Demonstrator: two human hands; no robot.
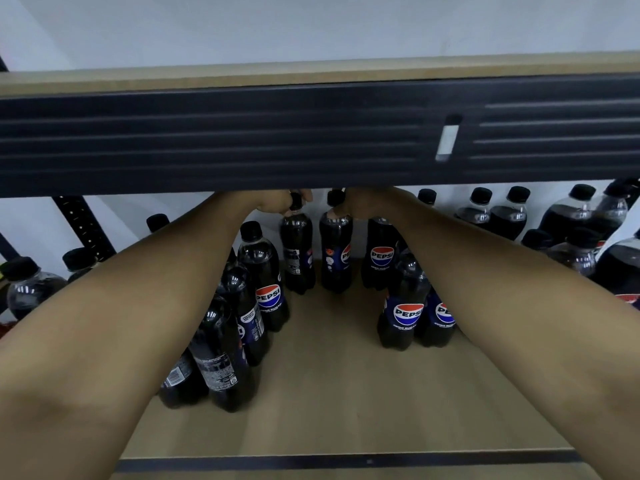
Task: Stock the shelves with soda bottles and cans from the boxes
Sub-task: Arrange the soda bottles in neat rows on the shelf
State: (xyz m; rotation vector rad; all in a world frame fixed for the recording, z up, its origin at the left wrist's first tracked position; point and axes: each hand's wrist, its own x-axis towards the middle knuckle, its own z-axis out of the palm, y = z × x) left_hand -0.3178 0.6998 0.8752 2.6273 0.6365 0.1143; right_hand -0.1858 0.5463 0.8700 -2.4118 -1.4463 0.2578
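Plastic cola bottles, black caps, dark fill, blue Pepsi labels, all standing upright on a pale wooden shelf [329, 393].

Item 1: left bottle [297, 258], at the back of the shelf. The left hand [277, 204] grasps it round the neck, with the cap showing between the fingers.

Item 2: right bottle [335, 258], just beside item 1 and apart from it. The right hand [363, 204] grasps it at the neck, with the cap showing at the fingertips.

Item 3: third bottle [381, 258], below the right hand's wrist, label facing out.

Item 4: line of bottles [242, 323], running from below the left hand toward the viewer along the inner side of that forearm.

Item 5: pair of bottles [403, 313], nearer the viewer than the right hand, partly under that forearm.

Item 6: further bottles [509, 216], well outside the right hand. Some look larger, and the liquid stops short of the necks.

Item 7: outer bottles [31, 289], well outside the left hand.

Obstruction: a dark ribbed metal beam [242, 140] of the upper shelf crosses directly above both hands and hides their knuckles and backs. It bears a small white tag [446, 142]. A perforated black upright [83, 226] stands outside the left hand.
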